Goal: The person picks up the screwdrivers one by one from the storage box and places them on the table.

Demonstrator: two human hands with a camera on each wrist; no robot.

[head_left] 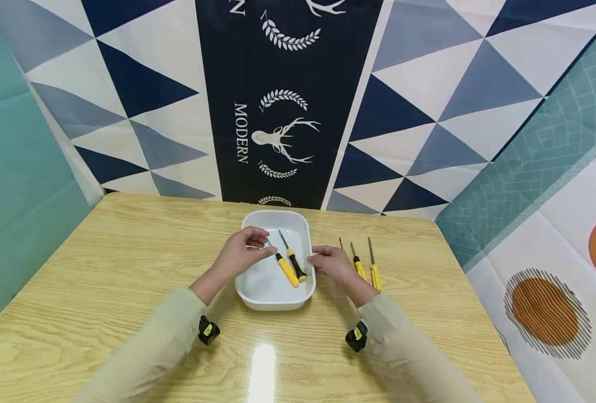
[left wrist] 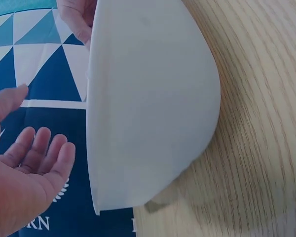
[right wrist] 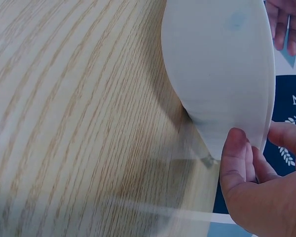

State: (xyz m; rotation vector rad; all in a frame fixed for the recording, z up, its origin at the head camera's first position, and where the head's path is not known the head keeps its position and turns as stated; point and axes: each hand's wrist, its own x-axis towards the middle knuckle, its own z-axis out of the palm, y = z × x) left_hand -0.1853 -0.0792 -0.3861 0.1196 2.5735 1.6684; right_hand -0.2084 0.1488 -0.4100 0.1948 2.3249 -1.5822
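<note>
A white plastic tray (head_left: 257, 288) sits near the table's far edge. Inside it lie two screwdrivers: one with a mostly yellow handle (head_left: 287, 270), another with a black-and-yellow handle (head_left: 296, 265). My left hand (head_left: 242, 252) hovers over the tray's left side, its fingertips near the first screwdriver's tip. The left wrist view shows that hand (left wrist: 34, 173) with loose fingers and nothing in them. My right hand (head_left: 338, 266) holds the tray's right edge. In the right wrist view, its thumb is at the rim and its fingers (right wrist: 234, 153) are against the outer wall.
Right of the tray, beside my right hand, lie more screwdrivers: one yellow-and-black (head_left: 359, 267), one yellow (head_left: 375, 274), and a thin shaft (head_left: 341, 243) whose handle is hidden. The wooden table (head_left: 126, 268) meets a patterned cloth wall (head_left: 277, 112) behind.
</note>
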